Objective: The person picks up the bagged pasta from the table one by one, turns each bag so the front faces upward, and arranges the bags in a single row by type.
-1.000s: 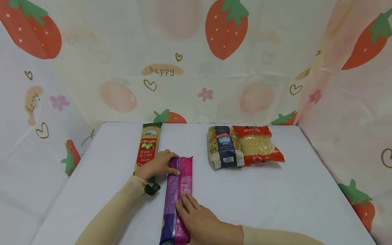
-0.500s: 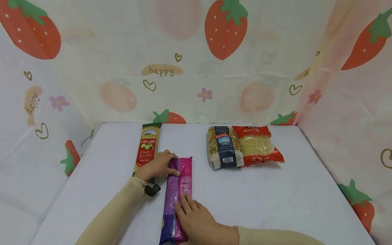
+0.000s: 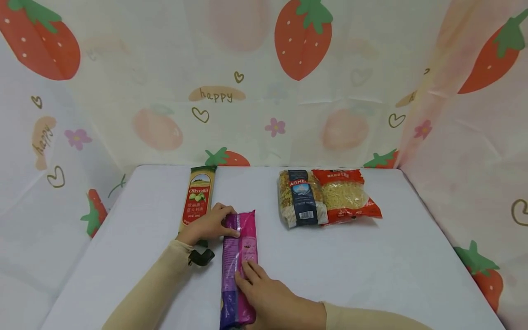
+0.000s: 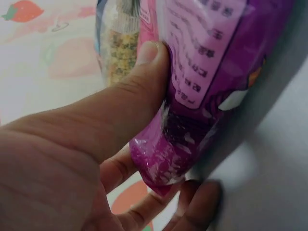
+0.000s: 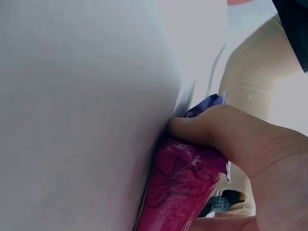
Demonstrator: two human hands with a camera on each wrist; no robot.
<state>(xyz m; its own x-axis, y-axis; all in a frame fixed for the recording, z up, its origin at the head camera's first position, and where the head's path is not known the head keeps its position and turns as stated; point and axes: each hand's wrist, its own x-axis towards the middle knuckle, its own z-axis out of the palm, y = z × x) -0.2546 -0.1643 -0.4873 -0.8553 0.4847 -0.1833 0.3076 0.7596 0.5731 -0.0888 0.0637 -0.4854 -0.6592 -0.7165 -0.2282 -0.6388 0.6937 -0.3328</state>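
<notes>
A long, glossy pink and purple packet (image 3: 249, 250) lies lengthwise on the white table, printed side up. At its far end my left hand (image 3: 210, 224) grips it, thumb over the top and fingers round the end. The left wrist view shows that thumb pressed along the purple face of the packet (image 4: 197, 62). My right hand (image 3: 272, 295) holds the near part, fingertips on the pink face. Its thumb (image 5: 197, 130) wraps the near end in the right wrist view. Part of the near end is hidden under the right hand.
Just left of the left hand lies a red and gold Olivoilà pasta packet (image 3: 198, 195), partly covered by that hand. At the back right, an Agnesi pasta bag (image 3: 303, 197) rests against a red-ended pasta bag (image 3: 346, 195). Strawberry-print cloth (image 3: 255, 123) walls the table (image 3: 371, 266).
The pink and purple packet has turned slightly: its far end shifted left and its near end right, so it lies straighter. My left hand moved a little left with it.
</notes>
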